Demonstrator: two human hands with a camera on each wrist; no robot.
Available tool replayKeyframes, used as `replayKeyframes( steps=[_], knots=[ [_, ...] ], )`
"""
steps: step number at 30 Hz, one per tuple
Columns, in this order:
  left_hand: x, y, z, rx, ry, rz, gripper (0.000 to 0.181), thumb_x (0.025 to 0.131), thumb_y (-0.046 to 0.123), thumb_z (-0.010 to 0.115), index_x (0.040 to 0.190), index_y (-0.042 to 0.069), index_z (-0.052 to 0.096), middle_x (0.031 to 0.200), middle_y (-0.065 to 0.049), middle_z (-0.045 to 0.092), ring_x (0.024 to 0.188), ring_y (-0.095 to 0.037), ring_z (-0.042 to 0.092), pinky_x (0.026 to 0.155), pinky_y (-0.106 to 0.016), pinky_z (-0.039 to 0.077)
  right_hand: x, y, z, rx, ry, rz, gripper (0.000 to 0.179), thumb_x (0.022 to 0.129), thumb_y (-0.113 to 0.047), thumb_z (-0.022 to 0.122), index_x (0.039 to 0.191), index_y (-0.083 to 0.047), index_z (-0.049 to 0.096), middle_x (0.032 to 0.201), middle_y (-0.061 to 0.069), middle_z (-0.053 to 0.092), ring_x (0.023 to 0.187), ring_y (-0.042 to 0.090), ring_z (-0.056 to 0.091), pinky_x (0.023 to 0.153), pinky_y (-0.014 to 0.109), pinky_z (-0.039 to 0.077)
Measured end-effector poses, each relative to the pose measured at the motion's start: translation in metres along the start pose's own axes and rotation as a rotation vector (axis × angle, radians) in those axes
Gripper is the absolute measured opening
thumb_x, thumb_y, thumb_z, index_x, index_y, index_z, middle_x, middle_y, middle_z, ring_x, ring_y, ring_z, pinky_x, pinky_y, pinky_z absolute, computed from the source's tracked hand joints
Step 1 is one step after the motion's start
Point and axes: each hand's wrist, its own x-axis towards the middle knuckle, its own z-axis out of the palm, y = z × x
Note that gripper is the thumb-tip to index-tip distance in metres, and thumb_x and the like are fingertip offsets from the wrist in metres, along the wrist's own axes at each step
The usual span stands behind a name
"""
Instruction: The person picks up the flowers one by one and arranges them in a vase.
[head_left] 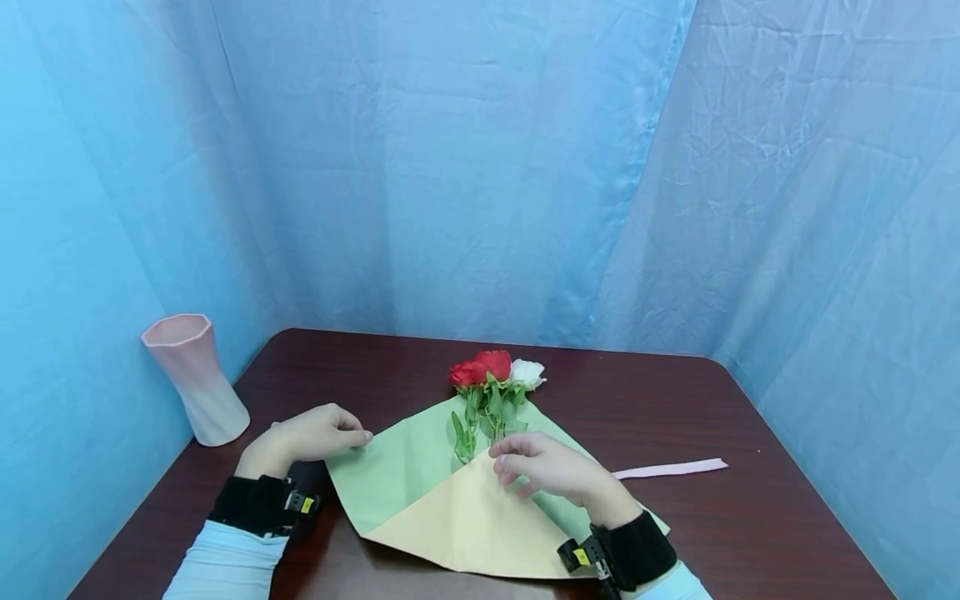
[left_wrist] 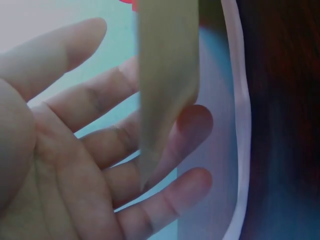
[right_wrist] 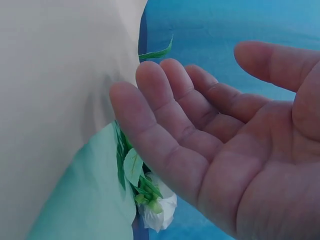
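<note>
A sheet of wrapping paper, green (head_left: 408,467) on one face and cream on the other, lies on the table with its near corner folded up as a cream flap (head_left: 461,529). Two red roses (head_left: 483,367) and a white rose (head_left: 527,372) rest on it, their lower stems hidden beneath the flap. At the paper's left corner is my left hand (head_left: 322,432), its thumb apart from the fingers; in the left wrist view the fingers (left_wrist: 112,137) extend partly behind a paper edge. My right hand (head_left: 551,471) is over the flap's tip, with loosely bent fingers (right_wrist: 160,95) beside the paper.
A pink-and-white vase (head_left: 198,383) stands at the table's left edge. From under the paper's right side, a pale pink ribbon (head_left: 675,469) runs out across the dark wooden table (head_left: 750,533). Blue cloth (head_left: 465,167) hangs around the table.
</note>
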Motion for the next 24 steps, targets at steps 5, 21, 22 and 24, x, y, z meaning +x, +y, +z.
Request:
replayKeyframes(
  steps=[5,21,22,24],
  knots=[
    [0.0,-0.003,0.002,0.013,-0.006,-0.044,0.048,0.099,0.044,0.064,0.059,0.018,0.056,0.056,0.007,0.037,0.059,-0.014,0.042,0.091,-0.091,0.006,-0.001,0.001,0.001,-0.012,-0.005,0.001,0.038,0.106,-0.021,0.054,0.132,0.006,0.057,0.109,0.016,0.064,0.099,0.032,0.064,0.074,0.05,0.057],
    [-0.006,-0.007,0.002,-0.054,-0.013,0.005,0.052,0.101,0.036,0.064,0.056,0.018,0.045,0.052,0.005,0.035,0.05,-0.013,0.038,0.087,-0.072,0.041,-0.007,-0.002,-0.007,-0.021,-0.017,0.008,0.04,0.107,-0.023,0.054,0.136,0.005,0.057,0.117,0.018,0.063,0.104,0.033,0.064,0.081,0.048,0.058],
    [-0.006,-0.008,0.0,-0.07,-0.015,0.025,0.051,0.101,0.034,0.064,0.056,0.017,0.045,0.053,0.005,0.034,0.05,-0.013,0.036,0.077,-0.059,0.049,-0.008,-0.004,-0.008,-0.02,-0.012,0.003,0.041,0.107,-0.023,0.054,0.136,0.005,0.056,0.118,0.018,0.063,0.105,0.034,0.064,0.082,0.048,0.058],
    [-0.007,-0.008,-0.002,-0.099,-0.015,0.06,0.048,0.101,0.03,0.065,0.058,0.014,0.05,0.054,0.004,0.034,0.05,-0.013,0.033,0.058,-0.038,0.043,-0.011,-0.006,-0.011,-0.015,-0.003,-0.008,0.042,0.107,-0.024,0.054,0.137,0.005,0.055,0.12,0.02,0.062,0.106,0.036,0.063,0.084,0.049,0.057]
  ],
)
